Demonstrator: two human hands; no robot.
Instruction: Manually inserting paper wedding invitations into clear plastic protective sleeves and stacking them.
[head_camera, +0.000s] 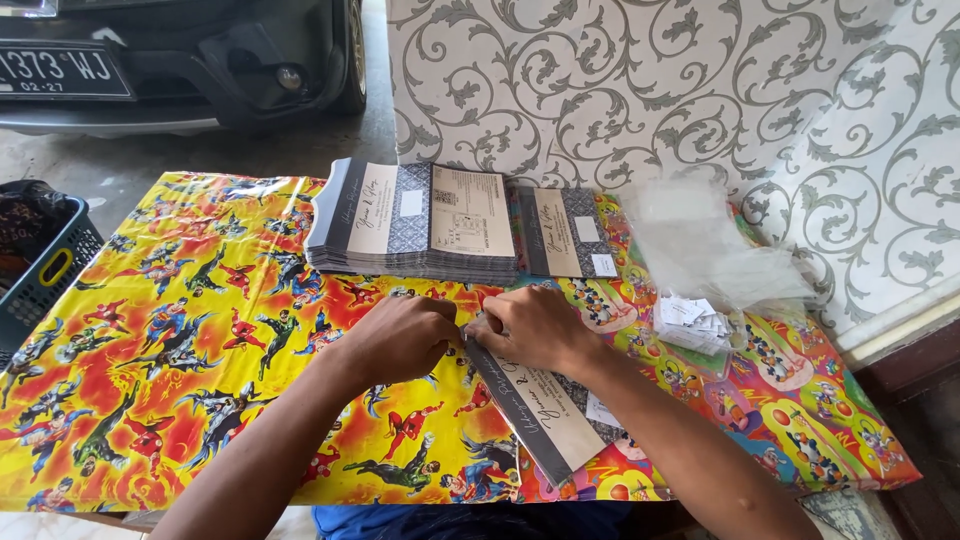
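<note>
- Left hand (405, 335) curled, fingertips pinching the top end of a long folded card (535, 405)
- Right hand (535, 325) presses that same end; its fingertips are hidden
- Card lies on the bright cartoon cloth (200, 340)
- Card pile (415, 220) sits behind

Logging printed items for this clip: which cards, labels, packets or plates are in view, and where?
Grey-and-cream folded card: under both hands, near table edge.
Stack of matching cards: table's far side.
Smaller card pile: right of stack.
Small white paper labels: right, beside clear plastic sleeves.
Car number plate: top left, black rectangle.
</note>
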